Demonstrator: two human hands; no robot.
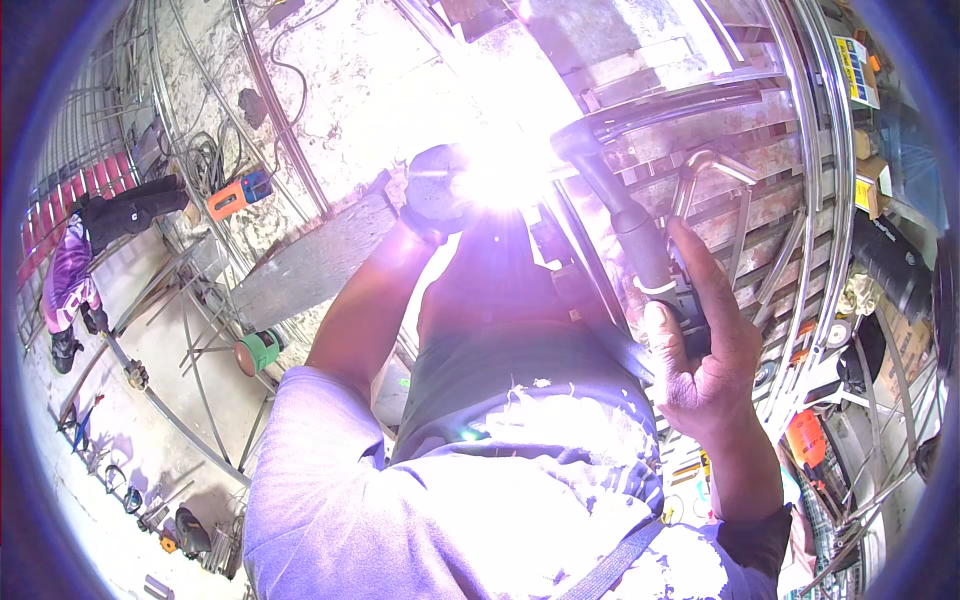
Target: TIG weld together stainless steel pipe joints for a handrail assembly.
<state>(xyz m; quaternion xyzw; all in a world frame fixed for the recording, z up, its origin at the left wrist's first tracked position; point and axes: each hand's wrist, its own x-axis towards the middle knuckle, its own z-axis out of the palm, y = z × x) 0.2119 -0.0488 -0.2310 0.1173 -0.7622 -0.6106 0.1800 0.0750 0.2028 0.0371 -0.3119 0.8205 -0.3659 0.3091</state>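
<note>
On my feed, the left hand (437, 192) sits just left of the glare (510, 165), and the torch (628, 222) leads from the glare back into the right hand (705, 355). A board (320, 258) lies left of the left forearm (375, 290), with a small machine (240, 195) farther left. I see a bent pipe (722, 163) over slats (785, 185), right of the torch. One person (75, 275) is far left; boxes (858, 72) sit far right.

Yellow-and-blue printed label (856, 72), white lettering (882, 232) on black case (895, 275), wording too small

Left forearm (370, 305) reaches forward and inward; left hand (435, 190) is half washed out, can't really tell its grip. Right hand (712, 365)'s wrapped tight, thumb (664, 345) up, index finger (705, 270) stretched forward.
</note>
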